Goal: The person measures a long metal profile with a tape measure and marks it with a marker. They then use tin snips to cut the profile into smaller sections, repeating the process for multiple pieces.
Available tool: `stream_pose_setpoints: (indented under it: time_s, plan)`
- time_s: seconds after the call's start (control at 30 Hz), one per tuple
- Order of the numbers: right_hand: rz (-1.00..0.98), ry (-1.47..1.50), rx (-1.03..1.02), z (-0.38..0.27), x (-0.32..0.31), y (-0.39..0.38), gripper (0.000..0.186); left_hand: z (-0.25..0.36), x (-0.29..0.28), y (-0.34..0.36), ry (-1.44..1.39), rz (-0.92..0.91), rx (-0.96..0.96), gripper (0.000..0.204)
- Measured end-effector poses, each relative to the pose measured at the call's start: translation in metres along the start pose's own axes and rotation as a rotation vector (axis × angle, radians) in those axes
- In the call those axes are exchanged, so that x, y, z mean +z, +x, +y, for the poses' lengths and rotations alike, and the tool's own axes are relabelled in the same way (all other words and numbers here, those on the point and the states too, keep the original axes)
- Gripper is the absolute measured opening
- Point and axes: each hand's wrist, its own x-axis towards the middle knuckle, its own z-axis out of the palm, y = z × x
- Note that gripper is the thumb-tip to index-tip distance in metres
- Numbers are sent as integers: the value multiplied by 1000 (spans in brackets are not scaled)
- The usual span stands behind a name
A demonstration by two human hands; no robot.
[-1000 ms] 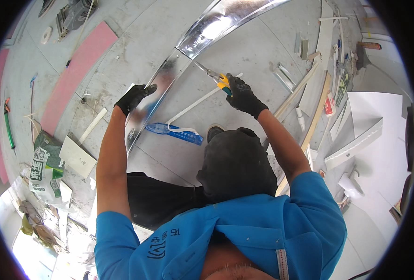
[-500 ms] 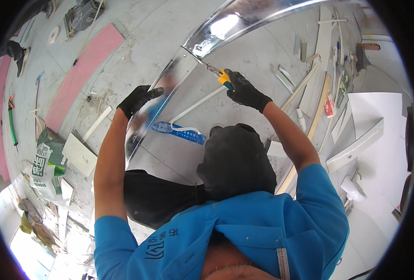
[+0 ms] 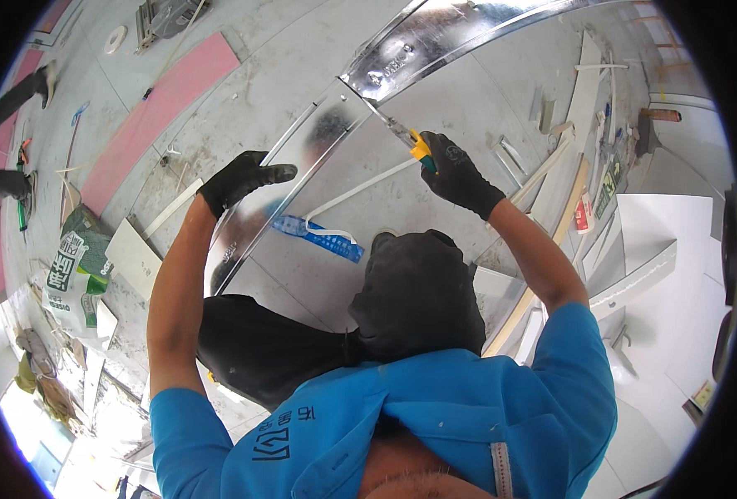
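My left hand (image 3: 244,181), in a black glove, is closed on the edge of a shiny metal strip (image 3: 322,141) that runs diagonally in front of my knees. My gloved right hand (image 3: 456,170) grips yellow-and-green-handled snips (image 3: 418,145), whose jaws reach the cut or joint where this strip meets a wider, curved metal piece (image 3: 435,37) above it; whether they bite into the metal, I cannot tell. A blue flat plastic package (image 3: 322,241) lies to the right of the strip, with a thin white strip (image 3: 360,187) over it.
Pink boards (image 3: 144,125), a printed sack (image 3: 81,266) and white offcuts (image 3: 135,254) lie left. A co-worker's dark legs (image 3: 7,112) are at the left edge. Long trim pieces (image 3: 572,208) and white panels (image 3: 667,224) crowd the right.
The metal pieces have shifted up and rightward in view, the snips and my right hand moving rightward with them. My left hand keeps hold of the strip. A co-worker's legs have appeared at left.
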Motion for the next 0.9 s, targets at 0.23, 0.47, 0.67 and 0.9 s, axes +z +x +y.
stream_pose_setpoints:
  time_s: [0.23,0.47,0.67,0.9]
  plan:
    - [52,3,71,0,-5,-10,59,35,7,-15,-22,-43,-29,54]
    - [199,-85,-44,-13,-19,-20,55,47,46,1,421,316,141,123]
    - [155,17,224,-37,-40,-12,26,80,69,11,630,514,71,114]
    - [-138,299,385,-35,-52,-15,30,80,74,5,601,553,136,95]
